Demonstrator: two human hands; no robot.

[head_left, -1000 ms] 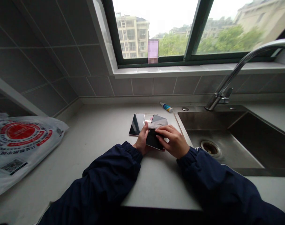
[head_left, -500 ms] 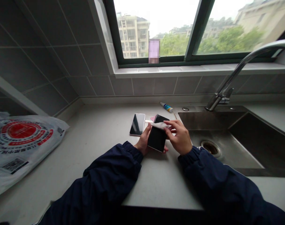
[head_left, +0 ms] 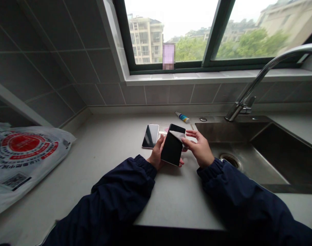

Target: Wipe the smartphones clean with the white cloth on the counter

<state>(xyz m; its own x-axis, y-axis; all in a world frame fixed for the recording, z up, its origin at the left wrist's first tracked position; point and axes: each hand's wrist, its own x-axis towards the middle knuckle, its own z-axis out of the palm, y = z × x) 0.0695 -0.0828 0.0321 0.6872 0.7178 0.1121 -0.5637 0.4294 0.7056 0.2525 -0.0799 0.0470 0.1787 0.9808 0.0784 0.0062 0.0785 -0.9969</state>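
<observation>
A black-screened phone (head_left: 172, 152) rests in my left hand (head_left: 157, 154), which is closed around its lower part, thumb along the left edge and fingertips showing at the right. Pinched in my right hand (head_left: 199, 147) is a thin white wipe (head_left: 178, 134), a corner of it lying across the upper right of the screen. Just left of my hands, a second phone (head_left: 150, 136) with a pale frame lies on the counter. Partly hidden behind the held phone is something pink (head_left: 166, 130), whose kind I cannot make out.
Toward the wall lies a small white, blue and yellow tube (head_left: 182, 117) on the pale counter (head_left: 115, 143). A steel sink (head_left: 263, 164) with a chrome faucet (head_left: 250, 85) is at the right. A printed plastic bag (head_left: 25, 153) sits at the left, and a window is ahead.
My right hand has shifted slightly right, drawing the wipe toward the phone's right edge. More of the upper screen shows now. My left hand and the phone stay nearly still.
</observation>
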